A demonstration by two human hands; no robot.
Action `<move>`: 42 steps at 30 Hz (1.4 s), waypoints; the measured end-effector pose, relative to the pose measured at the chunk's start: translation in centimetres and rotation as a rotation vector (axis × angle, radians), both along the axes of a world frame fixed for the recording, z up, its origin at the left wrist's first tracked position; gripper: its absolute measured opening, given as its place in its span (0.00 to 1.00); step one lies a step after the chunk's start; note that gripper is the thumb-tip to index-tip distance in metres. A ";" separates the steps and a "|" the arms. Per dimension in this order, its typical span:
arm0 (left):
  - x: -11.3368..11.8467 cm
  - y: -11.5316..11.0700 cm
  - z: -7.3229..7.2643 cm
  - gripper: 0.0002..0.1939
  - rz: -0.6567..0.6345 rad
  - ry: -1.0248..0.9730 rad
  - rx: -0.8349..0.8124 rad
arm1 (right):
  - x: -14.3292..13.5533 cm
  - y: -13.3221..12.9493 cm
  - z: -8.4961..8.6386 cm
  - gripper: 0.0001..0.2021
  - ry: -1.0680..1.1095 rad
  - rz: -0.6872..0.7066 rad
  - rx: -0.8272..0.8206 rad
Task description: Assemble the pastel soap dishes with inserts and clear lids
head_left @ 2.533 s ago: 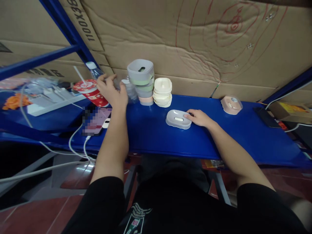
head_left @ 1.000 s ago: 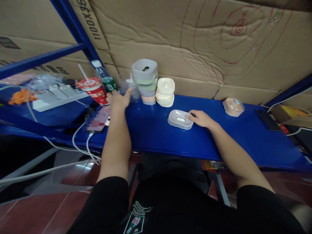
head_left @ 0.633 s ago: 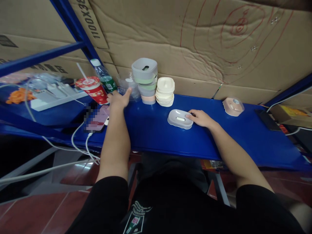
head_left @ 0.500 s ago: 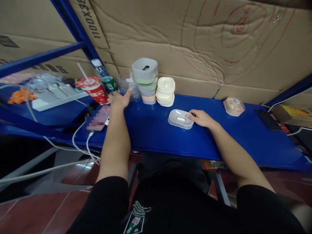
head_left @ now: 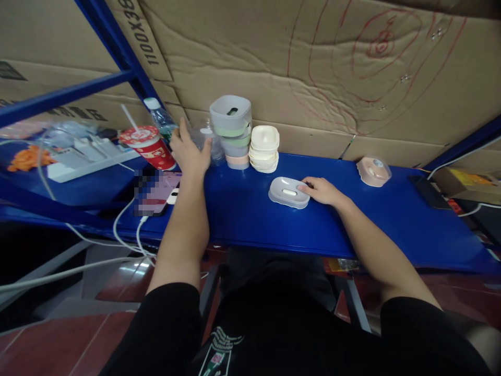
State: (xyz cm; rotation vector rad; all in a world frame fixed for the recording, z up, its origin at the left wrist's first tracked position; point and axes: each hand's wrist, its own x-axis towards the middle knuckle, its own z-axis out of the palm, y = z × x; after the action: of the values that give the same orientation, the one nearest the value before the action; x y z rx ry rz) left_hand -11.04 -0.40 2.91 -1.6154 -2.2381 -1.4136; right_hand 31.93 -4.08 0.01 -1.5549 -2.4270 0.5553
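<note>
My left hand (head_left: 190,155) is raised with fingers spread, beside the stacked clear plastic covers (head_left: 214,148); contact with them cannot be made out. My right hand (head_left: 321,190) grips the right edge of a shallow grey plastic dish (head_left: 280,197), which rests on the blue table with a pale oval in its middle. Behind stands a stack of grey, green and pink plastic boxes (head_left: 230,117). Close to its right side is a pile of cream plastic dishes (head_left: 264,151). Farther right sits a pink dish (head_left: 373,175) with a clear cover on it.
A red paper cup (head_left: 154,151) with a straw and a green-labelled bottle (head_left: 159,117) stand left of my left hand. A phone (head_left: 164,190) with a white cable lies nearer. A dark flat object (head_left: 429,192) is at the right. Cardboard (head_left: 242,57) walls the back.
My left hand has lifted and turned, its fingers now pointing up near the clear covers. My right hand and the grey dish stay in place; the view has shifted slightly.
</note>
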 end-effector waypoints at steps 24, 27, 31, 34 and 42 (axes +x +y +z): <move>0.5 0.6 -0.1 0.24 0.083 0.089 -0.046 | -0.2 -0.2 0.1 0.23 0.004 0.002 0.002; 0.5 0.7 -0.1 0.26 0.090 0.096 -0.040 | -0.1 -0.1 0.2 0.23 0.003 0.000 0.002; 0.7 0.8 0.1 0.25 0.132 0.025 0.013 | -0.1 -0.1 0.2 0.23 0.000 -0.007 -0.003; 0.7 0.7 0.4 0.19 0.124 -0.006 0.033 | -0.1 -0.1 0.2 0.23 0.004 -0.006 -0.006; 0.3 1.2 0.8 0.09 0.113 -0.080 0.109 | 0.1 0.1 -0.3 0.24 0.010 0.003 0.011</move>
State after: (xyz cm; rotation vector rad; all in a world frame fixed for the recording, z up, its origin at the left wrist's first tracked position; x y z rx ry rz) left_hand -10.73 0.83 3.67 -1.4015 -2.2118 -1.5668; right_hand 32.06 -3.98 -0.25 -1.5405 -2.4209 0.5478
